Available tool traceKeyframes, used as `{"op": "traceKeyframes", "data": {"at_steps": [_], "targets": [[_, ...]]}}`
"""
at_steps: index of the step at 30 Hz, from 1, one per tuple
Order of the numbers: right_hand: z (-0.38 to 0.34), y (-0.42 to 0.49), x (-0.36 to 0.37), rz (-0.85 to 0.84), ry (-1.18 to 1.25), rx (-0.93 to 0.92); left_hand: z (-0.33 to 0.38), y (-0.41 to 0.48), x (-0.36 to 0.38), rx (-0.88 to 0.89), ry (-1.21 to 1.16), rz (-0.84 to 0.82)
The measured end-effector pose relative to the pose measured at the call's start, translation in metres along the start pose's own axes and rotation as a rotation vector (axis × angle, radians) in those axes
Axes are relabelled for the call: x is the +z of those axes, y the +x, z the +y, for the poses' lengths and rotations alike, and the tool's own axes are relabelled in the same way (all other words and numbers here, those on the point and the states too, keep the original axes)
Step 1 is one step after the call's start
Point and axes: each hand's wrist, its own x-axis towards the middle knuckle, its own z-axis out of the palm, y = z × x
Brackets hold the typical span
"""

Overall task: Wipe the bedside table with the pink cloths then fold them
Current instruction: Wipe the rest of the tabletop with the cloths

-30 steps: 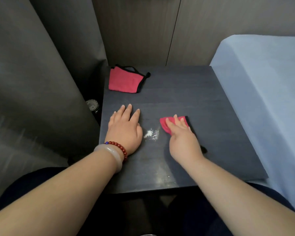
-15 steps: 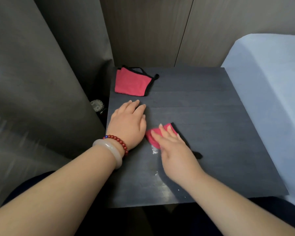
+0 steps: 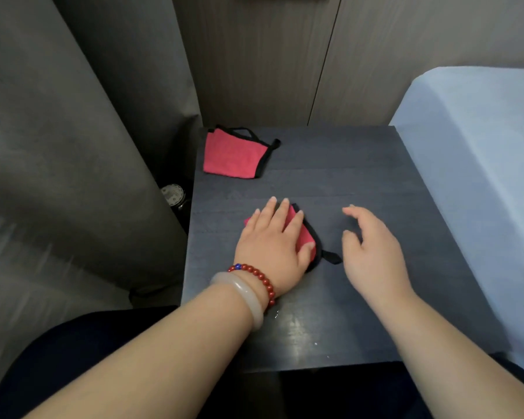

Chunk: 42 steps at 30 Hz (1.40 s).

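The dark grey bedside table (image 3: 360, 176) holds two pink cloths with black trim. One pink cloth (image 3: 235, 154) lies folded at the table's back left corner. The other pink cloth (image 3: 306, 238) sits near the middle, mostly covered by my left hand (image 3: 273, 243), which presses flat on it with straight fingers. Its black loop pokes out to the right. My right hand (image 3: 372, 252) hovers just right of that cloth, fingers loosely spread, holding nothing.
A pale blue bed (image 3: 478, 176) borders the table on the right. Grey curtain (image 3: 73, 146) hangs at the left, with a small round dial object (image 3: 172, 195) in the gap beside the table. Wood panelling stands behind. A shiny smear (image 3: 297, 328) marks the table's front.
My right hand let go of the middle cloth and moved off to the right. My left hand slid onto that cloth and now presses it. The white powder patch is no longer visible.
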Motion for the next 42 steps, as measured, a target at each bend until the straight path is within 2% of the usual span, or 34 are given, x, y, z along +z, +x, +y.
{"op": "traceKeyframes", "data": {"at_steps": [3,5,10,15,18,23,26,31,36,42], "targets": [[0.023,0.003,0.008,-0.149,-0.442,-0.075,-0.005,-0.004,0.005,-0.009,0.082,-0.032],[0.029,0.002,0.012,-0.154,-0.518,-0.084,-0.011,-0.007,-0.001,-0.035,0.085,-0.039],[0.031,0.002,0.015,-0.141,-0.541,-0.101,-0.042,-0.003,-0.023,-0.185,0.138,-0.087],[0.026,0.001,0.016,-0.151,-0.57,-0.095,-0.044,0.003,-0.016,-0.231,0.017,-0.047],[0.013,0.009,0.02,-0.144,-0.544,-0.202,-0.048,0.003,-0.005,-0.247,0.023,-0.027],[-0.044,0.069,0.053,-0.221,-0.367,-0.428,-0.049,0.003,0.001,-0.223,0.03,0.016],[-0.071,0.117,0.076,-0.241,-0.308,-0.461,-0.047,0.004,0.001,-0.237,0.044,0.019],[-0.083,0.154,0.105,-0.315,-0.386,-0.462,-0.046,0.006,0.002,-0.246,0.063,0.009],[-0.065,0.161,0.099,-0.164,-0.357,-0.5,-0.048,0.007,0.004,-0.249,0.071,0.009],[0.009,0.162,0.04,0.064,-0.428,-0.307,-0.047,0.008,0.001,-0.245,0.063,-0.013]]}}
